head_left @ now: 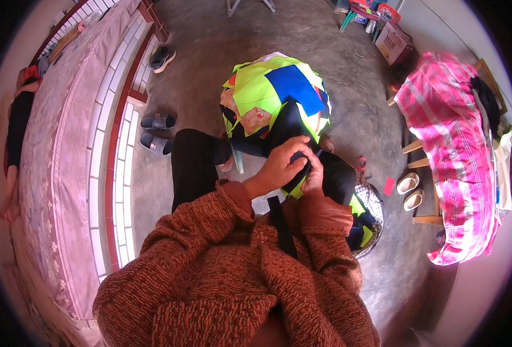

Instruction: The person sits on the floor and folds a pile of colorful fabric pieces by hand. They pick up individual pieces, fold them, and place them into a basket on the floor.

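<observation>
My left hand [280, 166] and my right hand [312, 173] meet above my lap, fingers curled together. Between them is a piece of dark cloth [296, 157], mostly hidden by the fingers. More dark fabric [291, 122] stretches from beyond my hands toward a heap of cloth pieces [255, 87] just ahead of my knees. The heap mixes bright yellow-green, orange-patterned and dark pieces, with a blue piece [295, 88] on top. Under my hands, a bit of yellow-green cloth [295, 188] shows.
A checked bag [374, 202] with cloth scraps stands by my right leg. Dark slippers [156, 132] lie on the left, pale shoes [409, 191] on the right. A pink-covered bed [71, 156] with a person's legs [19, 133] lines the left; pink plaid cloth [450, 150] drapes wooden furniture opposite.
</observation>
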### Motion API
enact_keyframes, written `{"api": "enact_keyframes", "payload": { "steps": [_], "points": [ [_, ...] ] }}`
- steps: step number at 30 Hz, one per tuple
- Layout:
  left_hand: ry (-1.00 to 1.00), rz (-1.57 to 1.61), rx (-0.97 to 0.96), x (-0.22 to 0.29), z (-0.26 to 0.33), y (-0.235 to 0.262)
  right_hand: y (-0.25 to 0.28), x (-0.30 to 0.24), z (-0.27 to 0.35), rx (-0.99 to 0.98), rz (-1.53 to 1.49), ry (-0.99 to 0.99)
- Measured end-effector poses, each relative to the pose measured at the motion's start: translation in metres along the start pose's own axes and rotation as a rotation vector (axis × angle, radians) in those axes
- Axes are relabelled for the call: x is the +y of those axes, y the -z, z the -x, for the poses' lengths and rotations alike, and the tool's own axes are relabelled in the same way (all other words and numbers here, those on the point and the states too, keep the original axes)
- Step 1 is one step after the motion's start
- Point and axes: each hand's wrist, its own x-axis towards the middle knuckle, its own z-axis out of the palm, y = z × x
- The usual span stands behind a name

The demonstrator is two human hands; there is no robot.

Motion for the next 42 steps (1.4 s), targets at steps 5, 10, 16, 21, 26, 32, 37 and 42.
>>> {"api": "enact_keyframes", "payload": {
  "steps": [5, 10, 16, 21, 26, 32, 37, 42],
  "points": [
    [0.015, 0.249, 0.265, 0.001, -0.01, 0.014, 0.002, 0.0, -0.004, 0.032, 0.042, 0.032],
    [0.129, -0.199, 0.509, -0.026, -0.01, 0.059, -0.005, -0.002, -0.005, 0.09, 0.082, 0.15],
    [0.073, -0.61, 0.506, -0.076, -0.011, 0.079, 0.015, 0.0, -0.016, 0.148, 0.078, 0.193],
    [0.112, -0.676, 0.46, -0.075, -0.014, 0.084, 0.02, 0.001, -0.02, 0.199, 0.093, 0.211],
    [0.121, -0.652, 0.505, -0.072, -0.014, 0.086, 0.017, 0.0, -0.018, 0.183, 0.101, 0.2],
    [0.137, -0.615, 0.591, -0.078, -0.016, 0.099, 0.008, -0.002, -0.013, 0.123, 0.07, 0.165],
    [0.217, -0.434, 0.658, -0.086, -0.017, 0.102, 0.02, -0.001, -0.02, 0.18, 0.023, 0.121],
    [0.435, -0.262, 0.691, -0.094, -0.025, 0.11, 0.028, -0.002, -0.023, 0.19, 0.036, 0.13]
  ]
}}
